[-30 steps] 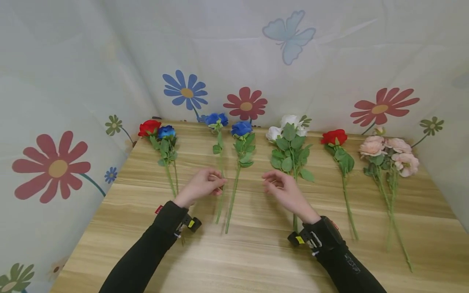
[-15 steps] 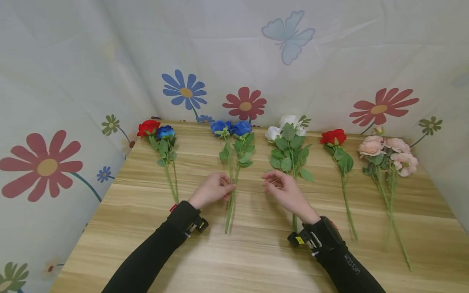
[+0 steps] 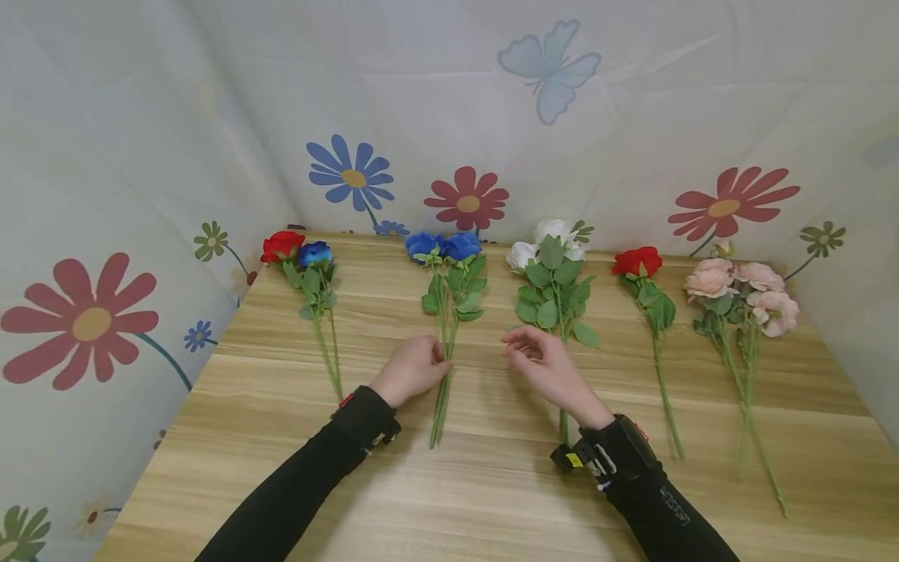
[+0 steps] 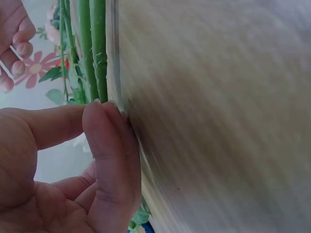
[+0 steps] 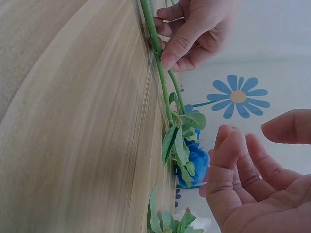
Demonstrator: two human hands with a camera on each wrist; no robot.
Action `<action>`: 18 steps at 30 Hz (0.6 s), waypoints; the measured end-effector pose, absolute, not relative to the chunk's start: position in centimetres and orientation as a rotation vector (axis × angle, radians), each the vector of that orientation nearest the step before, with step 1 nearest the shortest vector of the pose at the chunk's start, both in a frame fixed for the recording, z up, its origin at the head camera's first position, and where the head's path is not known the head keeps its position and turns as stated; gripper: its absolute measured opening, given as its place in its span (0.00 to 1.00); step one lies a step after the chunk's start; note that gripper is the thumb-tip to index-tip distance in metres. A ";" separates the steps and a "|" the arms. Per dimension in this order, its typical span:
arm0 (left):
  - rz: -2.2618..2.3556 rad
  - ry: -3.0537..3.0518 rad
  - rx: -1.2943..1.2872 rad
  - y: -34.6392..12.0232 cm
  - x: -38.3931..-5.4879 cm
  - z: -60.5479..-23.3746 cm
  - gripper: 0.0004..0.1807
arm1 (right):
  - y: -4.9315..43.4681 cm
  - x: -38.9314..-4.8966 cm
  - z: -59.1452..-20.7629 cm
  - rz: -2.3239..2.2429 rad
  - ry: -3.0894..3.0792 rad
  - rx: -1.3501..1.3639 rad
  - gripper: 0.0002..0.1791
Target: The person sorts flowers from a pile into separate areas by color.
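Note:
Two blue roses lie side by side mid-table, the left blue rose (image 3: 424, 246) and the right blue rose (image 3: 462, 247), their green stems close together. My left hand (image 3: 413, 367) pinches stem between thumb and fingers low over the wood; in the left wrist view the fingertips (image 4: 104, 119) hide where the stems pass. Whether both stems are in the pinch is unclear. My right hand (image 3: 551, 371) hovers with loosely bent fingers and holds nothing, beside the stem of the white roses (image 3: 550, 246). In the right wrist view, a gap separates its thumb (image 5: 289, 127) from the fingers.
A red rose (image 3: 283, 246) and a bright blue flower (image 3: 315, 254) lie at the table's left. Right of the white roses are another red rose (image 3: 637, 261) and pink flowers (image 3: 712, 279). A printed cloth (image 3: 393, 94) hangs behind the wooden table (image 3: 449, 507).
My left hand has moved right, bringing the left blue rose against the right one; their stems now nearly touch. The right hand has stayed where it was.

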State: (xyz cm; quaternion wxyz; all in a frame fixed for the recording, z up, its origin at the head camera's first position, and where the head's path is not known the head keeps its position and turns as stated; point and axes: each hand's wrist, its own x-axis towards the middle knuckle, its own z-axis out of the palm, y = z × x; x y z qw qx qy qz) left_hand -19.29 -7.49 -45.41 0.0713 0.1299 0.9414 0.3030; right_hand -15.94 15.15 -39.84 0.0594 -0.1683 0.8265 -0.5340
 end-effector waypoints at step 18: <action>0.814 2.810 0.406 -7.3 -18.4 -44.8 0.12 | 16.3 -17.8 -43.5 -1.652 2.490 -0.516 0.14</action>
